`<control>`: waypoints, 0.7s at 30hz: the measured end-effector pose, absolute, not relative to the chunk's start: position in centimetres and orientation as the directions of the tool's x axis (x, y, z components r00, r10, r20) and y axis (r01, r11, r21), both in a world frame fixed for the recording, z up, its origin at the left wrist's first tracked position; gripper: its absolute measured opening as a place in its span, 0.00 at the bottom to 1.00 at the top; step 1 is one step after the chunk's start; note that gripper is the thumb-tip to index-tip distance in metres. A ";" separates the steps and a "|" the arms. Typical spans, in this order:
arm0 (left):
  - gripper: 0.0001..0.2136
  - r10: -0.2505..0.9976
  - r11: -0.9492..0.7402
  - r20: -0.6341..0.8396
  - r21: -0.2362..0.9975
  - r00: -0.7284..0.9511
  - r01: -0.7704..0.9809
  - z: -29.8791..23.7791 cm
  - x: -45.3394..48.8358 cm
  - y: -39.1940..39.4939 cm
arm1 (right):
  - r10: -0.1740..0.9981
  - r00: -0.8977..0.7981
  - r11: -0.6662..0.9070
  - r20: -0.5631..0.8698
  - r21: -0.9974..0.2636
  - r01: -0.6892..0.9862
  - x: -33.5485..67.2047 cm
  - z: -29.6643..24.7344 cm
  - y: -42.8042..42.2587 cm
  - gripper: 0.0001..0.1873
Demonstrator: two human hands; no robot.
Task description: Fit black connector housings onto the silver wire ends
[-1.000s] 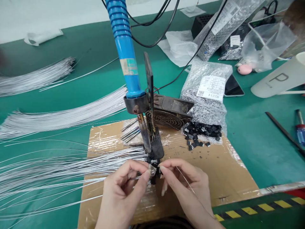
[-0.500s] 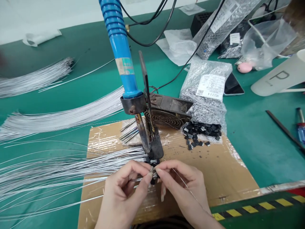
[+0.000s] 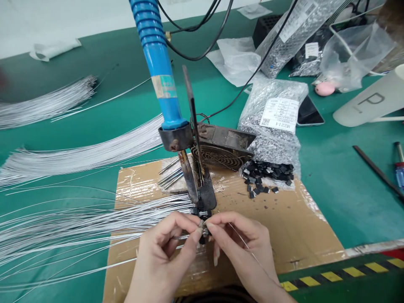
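Note:
My left hand (image 3: 168, 248) is closed in a pinch, thumb against forefinger, near the cardboard's front middle. What its fingertips hold is too small and hidden to name. My right hand (image 3: 244, 248) meets it from the other side, also pinched. A thin wire (image 3: 243, 242) comes from behind the right forefinger and runs back over the palm to the wrist. Just beyond the fingertips, small black connectors sit at the ends of a spread of silvery wires (image 3: 148, 212) coming from the left. Above these, a blue-handled soldering iron (image 3: 166, 90) points down in a metal holder.
Behind the iron lies a dark fan (image 3: 217, 158). Loose black connectors (image 3: 268, 174) spill from a labelled plastic bag (image 3: 271, 122) onto the cardboard (image 3: 284, 235). Wire bundles (image 3: 85, 149) lie left. A phone (image 3: 309, 112), pale cup (image 3: 369, 99) and screwdriver (image 3: 400, 172) are right.

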State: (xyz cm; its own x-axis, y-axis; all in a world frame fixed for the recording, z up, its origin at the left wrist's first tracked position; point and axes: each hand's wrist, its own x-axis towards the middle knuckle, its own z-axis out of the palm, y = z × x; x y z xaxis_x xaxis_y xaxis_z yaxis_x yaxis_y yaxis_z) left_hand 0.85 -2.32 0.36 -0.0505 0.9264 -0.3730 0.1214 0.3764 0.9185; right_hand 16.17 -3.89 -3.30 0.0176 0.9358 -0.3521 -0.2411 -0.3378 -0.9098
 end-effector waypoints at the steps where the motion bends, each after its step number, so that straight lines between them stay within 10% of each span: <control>1: 0.07 0.929 0.369 -0.369 0.920 -0.025 0.133 0.2 0.7 -2.2 | 0.948 0.034 -0.305 -0.317 -0.932 -0.198 16.3 -3.5 -4.0 0.10; 6: 0.08 0.934 0.333 -0.351 0.922 0.069 0.196 -0.6 -0.1 -1.7 | 0.996 0.076 -0.048 -0.044 -0.997 0.056 17.3 -4.6 -4.6 0.19; 21: 0.06 0.948 0.297 -0.318 0.911 0.029 0.286 -0.8 -0.9 -0.4 | 0.996 0.024 0.081 0.088 -0.975 0.208 18.0 -4.5 -3.8 0.15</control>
